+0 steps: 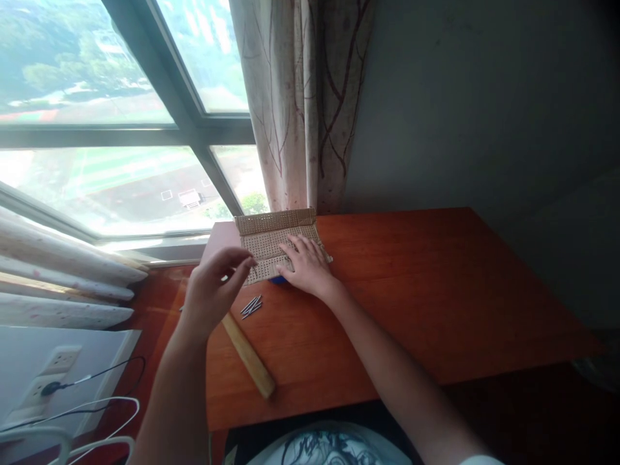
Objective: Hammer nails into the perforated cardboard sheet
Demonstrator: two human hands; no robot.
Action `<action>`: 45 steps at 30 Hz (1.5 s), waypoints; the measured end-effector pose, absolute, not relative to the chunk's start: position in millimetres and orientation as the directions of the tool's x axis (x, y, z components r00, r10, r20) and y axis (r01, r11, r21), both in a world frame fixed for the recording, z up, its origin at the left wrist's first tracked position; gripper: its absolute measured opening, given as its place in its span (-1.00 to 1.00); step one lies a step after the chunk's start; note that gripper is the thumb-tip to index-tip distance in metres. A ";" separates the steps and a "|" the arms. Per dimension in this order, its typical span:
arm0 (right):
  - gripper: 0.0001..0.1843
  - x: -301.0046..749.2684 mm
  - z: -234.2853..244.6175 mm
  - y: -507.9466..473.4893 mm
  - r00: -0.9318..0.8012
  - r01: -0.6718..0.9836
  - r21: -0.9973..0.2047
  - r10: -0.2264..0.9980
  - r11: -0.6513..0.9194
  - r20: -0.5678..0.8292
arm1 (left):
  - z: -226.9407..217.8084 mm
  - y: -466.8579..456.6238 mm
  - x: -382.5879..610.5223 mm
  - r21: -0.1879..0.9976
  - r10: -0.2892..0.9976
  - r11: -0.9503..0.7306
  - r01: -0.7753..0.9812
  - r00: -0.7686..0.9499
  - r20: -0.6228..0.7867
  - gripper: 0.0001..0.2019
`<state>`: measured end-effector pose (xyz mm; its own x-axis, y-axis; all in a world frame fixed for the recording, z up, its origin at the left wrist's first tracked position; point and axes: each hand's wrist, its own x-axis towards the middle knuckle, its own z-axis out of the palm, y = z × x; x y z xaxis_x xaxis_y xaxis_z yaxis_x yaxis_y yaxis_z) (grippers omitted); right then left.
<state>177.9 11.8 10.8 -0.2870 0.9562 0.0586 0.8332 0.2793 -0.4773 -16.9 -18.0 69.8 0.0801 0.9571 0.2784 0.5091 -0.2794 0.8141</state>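
Note:
A tan perforated sheet [271, 245], like cardboard or woven cane full of small holes, rests near the far left part of the table with its back edge folded up. My right hand [307, 265] lies on its right side, fingers spread. Over the sheet's left front, my left hand [217, 278] has thumb and forefinger pinched together. Something small and dark shows at the fingertips, too small to name. A blue thing [278, 279] peeks out under the sheet's front edge. Several metal nails [251, 307] lie just in front. A wooden handle [249, 355] lies nearer me, its far end hidden behind my left wrist.
The reddish-brown wooden table [411, 290] stretches off to the right. A window [130, 181] and curtains [285, 97] stand behind it. At lower left are a wall socket [61, 360] with a black plug and loose white cables [116, 399].

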 end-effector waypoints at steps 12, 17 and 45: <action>-0.38 178.5 7.4 12.0 -0.287 0.835 -0.470 0.955 0.287 0.074 | -18.9 -61.8 -50.2 0.575 0.997 -0.065 0.816 0.073 0.009 -0.76; -0.37 178.5 6.9 12.2 -0.288 0.835 -0.465 0.954 0.293 0.084 | -20.8 -53.7 -37.9 0.416 1.000 0.000 0.909 0.011 -0.025 -0.80; -0.36 177.7 7.7 12.8 -0.282 0.831 -0.483 0.957 0.277 0.064 | 43.8 -8.8 4.2 0.570 0.919 -0.389 0.724 0.262 0.294 -0.82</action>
<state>177.7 12.8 7.7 -0.2821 0.9573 0.0638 0.8306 0.2770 -0.4830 4.2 -8.8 43.8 0.2621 0.9190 0.2945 0.7236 -0.3891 0.5701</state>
